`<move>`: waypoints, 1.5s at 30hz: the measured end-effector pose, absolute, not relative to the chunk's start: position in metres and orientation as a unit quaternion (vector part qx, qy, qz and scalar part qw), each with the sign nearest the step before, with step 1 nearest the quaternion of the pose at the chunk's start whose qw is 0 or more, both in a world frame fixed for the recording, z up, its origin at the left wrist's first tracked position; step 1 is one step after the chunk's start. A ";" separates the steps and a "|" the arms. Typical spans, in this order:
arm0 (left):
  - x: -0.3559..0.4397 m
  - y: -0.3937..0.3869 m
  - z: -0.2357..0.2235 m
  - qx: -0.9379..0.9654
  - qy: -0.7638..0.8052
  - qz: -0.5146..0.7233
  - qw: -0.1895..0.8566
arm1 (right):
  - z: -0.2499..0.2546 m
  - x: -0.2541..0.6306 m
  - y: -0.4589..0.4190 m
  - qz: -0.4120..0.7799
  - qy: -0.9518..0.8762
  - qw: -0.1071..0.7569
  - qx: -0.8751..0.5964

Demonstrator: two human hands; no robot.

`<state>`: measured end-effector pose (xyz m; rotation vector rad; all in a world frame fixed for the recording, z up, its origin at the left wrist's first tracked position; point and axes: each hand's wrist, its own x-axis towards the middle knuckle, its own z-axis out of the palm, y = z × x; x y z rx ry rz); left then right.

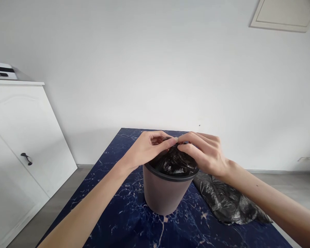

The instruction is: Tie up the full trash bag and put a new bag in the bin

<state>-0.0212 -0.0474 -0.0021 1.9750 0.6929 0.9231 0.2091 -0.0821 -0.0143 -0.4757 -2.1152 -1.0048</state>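
Observation:
A grey-brown trash bin (165, 193) with a dark rim stands upright on the blue marbled table (113, 213). Crumpled inside it is a black garbage bag (177, 162), its gathered top rising between my hands. My left hand (151, 146) pinches that top from the left, thumb and fingers closed on the plastic. From the right, my right hand (205, 151) pinches the same gathered part, its fingertips meeting those of the left just above the rim. A second black garbage bag (227, 199) lies spread on the table to the right, partly hidden under my right forearm.
On the left stands a white cabinet (20, 137) with a black handle, and a white and black device (1, 70) rests on top. A white wall (155, 69) rises behind the table. A framed panel (282, 15) is at upper right.

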 end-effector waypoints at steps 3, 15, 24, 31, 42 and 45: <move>-0.023 -0.043 -0.006 0.772 0.298 0.400 0.394 | -0.015 0.215 -0.084 -0.371 -0.841 0.344 -0.192; -0.026 -0.039 -0.006 0.810 0.396 0.383 0.204 | -0.023 0.234 -0.108 -0.314 -0.869 0.329 -0.198; -0.033 -0.036 -0.007 0.810 0.370 0.410 0.197 | -0.025 0.243 -0.120 -0.227 -0.880 0.313 -0.275; -0.019 -0.063 0.007 0.819 0.253 0.437 0.273 | -0.027 0.224 -0.111 -0.069 -0.869 0.342 -0.351; -0.020 -0.057 -0.009 0.866 0.336 0.269 0.256 | -0.027 0.213 -0.108 -0.006 -0.854 0.386 -0.349; -0.014 -0.060 -0.006 0.842 0.339 0.306 0.288 | -0.031 0.215 -0.108 -0.029 -0.856 0.386 -0.343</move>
